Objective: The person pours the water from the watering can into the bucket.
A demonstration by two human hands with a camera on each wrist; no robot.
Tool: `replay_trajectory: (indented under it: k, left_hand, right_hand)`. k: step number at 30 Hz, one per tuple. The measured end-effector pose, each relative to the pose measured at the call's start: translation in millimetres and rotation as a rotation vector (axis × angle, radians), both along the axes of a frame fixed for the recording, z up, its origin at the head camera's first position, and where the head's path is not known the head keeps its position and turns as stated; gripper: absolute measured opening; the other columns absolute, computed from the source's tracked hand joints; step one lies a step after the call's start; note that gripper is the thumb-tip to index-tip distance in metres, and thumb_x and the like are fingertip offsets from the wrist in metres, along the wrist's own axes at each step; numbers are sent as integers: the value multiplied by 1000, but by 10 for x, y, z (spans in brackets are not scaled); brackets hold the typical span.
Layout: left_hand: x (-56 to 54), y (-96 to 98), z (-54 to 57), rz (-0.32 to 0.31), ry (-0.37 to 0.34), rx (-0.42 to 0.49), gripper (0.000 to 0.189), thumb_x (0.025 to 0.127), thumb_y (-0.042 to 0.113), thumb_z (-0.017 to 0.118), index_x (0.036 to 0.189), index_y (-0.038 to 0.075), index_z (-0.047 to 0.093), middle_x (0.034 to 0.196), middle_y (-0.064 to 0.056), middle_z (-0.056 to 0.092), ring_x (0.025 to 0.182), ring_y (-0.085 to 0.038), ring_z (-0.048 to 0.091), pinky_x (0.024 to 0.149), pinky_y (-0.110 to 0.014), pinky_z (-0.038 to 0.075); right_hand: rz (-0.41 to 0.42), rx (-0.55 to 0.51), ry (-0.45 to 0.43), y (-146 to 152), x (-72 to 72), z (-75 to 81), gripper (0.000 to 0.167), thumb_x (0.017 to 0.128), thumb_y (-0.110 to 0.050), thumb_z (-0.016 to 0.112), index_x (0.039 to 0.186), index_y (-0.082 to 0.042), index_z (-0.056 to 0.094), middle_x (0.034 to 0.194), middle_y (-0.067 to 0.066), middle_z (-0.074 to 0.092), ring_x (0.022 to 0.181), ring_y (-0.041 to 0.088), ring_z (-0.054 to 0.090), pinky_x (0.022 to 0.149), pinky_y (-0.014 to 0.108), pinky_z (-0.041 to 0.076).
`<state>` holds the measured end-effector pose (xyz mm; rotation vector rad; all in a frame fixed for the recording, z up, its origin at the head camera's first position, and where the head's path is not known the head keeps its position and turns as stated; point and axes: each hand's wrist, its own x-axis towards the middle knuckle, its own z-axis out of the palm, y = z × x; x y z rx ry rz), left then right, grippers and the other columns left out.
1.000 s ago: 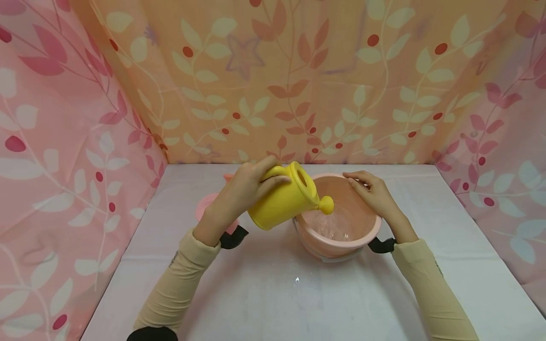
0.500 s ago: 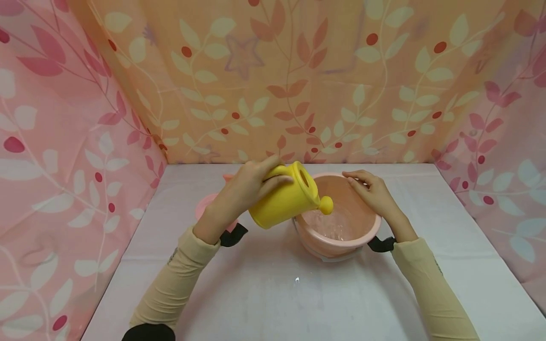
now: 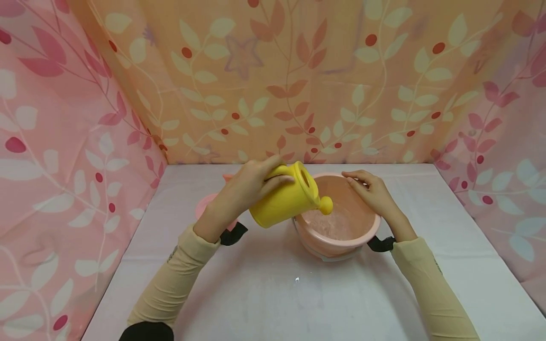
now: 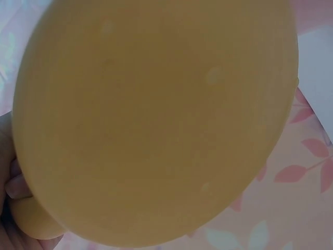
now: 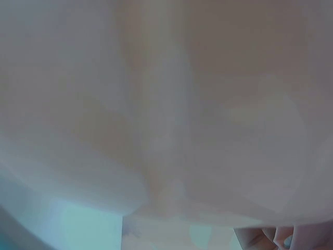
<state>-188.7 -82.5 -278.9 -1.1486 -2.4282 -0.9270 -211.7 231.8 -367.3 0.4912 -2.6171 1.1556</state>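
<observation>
My left hand (image 3: 251, 184) grips the handle of a yellow watering can (image 3: 281, 203). The can is tipped to the right, its spout head over the mouth of a pink bucket (image 3: 298, 234). Inside the bucket lies clear water (image 3: 330, 225) with a rippled surface; no distinct stream from the spout can be made out. My right hand (image 3: 373, 192) holds the bucket's far right rim, thumb on the inner side. In the left wrist view the can's base (image 4: 156, 125) fills most of the picture. The blurred bucket wall (image 5: 166, 130) covers most of the right wrist view.
A pink round object (image 3: 205, 204) stands behind my left forearm, which hides most of it. A small reddish piece (image 3: 228, 177) shows just beyond. Wet spots (image 3: 297, 280) glint on the white tabletop (image 3: 264, 303). Patterned curtains (image 3: 256, 85) enclose the back and sides.
The watering can's base has risen very slightly, and the ripples in the bucket's water have shifted. Otherwise both hands and the bucket keep their places.
</observation>
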Motion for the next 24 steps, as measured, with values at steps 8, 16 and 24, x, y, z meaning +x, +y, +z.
replay_trajectory:
  k: [8, 16, 24]
  left_hand:
    - [-3, 10, 16, -13, 15, 2, 24, 86, 32, 65, 91, 13, 50, 68, 5, 51, 57, -8, 49, 59, -20, 46]
    - [-9, 19, 24, -19, 27, -7, 25, 86, 31, 65, 97, 14, 51, 72, 6, 54, 59, -8, 50, 62, -20, 46]
    - [-6, 18, 31, -20, 20, -14, 25, 86, 32, 65, 96, 14, 51, 72, 6, 54, 59, -7, 50, 62, -20, 46]
  right_hand:
    - [1, -3, -1, 152, -183, -239, 30, 95, -21, 54, 121, -9, 61, 115, 10, 62, 97, 16, 54, 76, 8, 40]
    - [8, -9, -7, 147, -168, -220, 30, 95, -23, 54, 121, -10, 61, 115, 9, 62, 96, 15, 55, 75, 9, 42]
    - [3, -7, -14, -5, 25, 29, 28, 94, -11, 54, 119, 0, 60, 113, 17, 61, 95, 22, 55, 74, 7, 40]
